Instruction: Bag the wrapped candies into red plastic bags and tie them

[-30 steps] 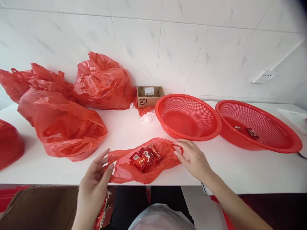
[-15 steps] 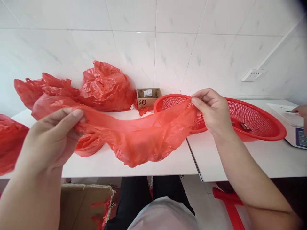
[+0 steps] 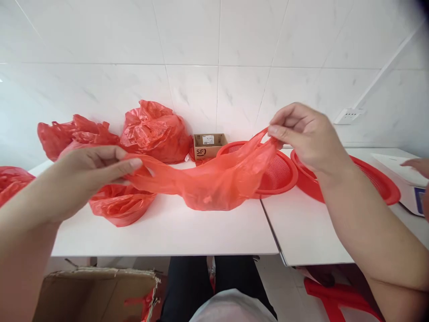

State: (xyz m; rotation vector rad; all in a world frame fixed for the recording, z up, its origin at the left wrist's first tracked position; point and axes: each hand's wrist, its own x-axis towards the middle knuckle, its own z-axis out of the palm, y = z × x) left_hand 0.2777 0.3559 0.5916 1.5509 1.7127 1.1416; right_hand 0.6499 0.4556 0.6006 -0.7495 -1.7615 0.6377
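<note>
A thin red plastic bag (image 3: pixel 211 188) hangs stretched between my two hands above the white table (image 3: pixel 187 237). My left hand (image 3: pixel 90 179) pinches its left side between thumb and fingers. At the other side, my right hand (image 3: pixel 304 134) grips the bag's edge with thumb and forefinger. The bag sags in the middle, and whether anything lies inside it I cannot tell. Under my left hand stands a second red bag (image 3: pixel 124 210) with its mouth gaping upward. Behind my right hand is a red mesh basket (image 3: pixel 278 179), partly covered by the held bag.
Full red bags (image 3: pixel 157 134) lean against the tiled wall, beside a small cardboard box (image 3: pixel 209 145). Another red basket (image 3: pixel 385 188) and a white scale (image 3: pixel 402 179) stand at right, near another person's hand (image 3: pixel 418 166). Below the table edge sits a large open carton (image 3: pixel 83 290).
The held bag is pulled narrower, and its bottom hangs higher. My left hand has turned flatter, my right hand has risen slightly, and the camera view has tilted up.
</note>
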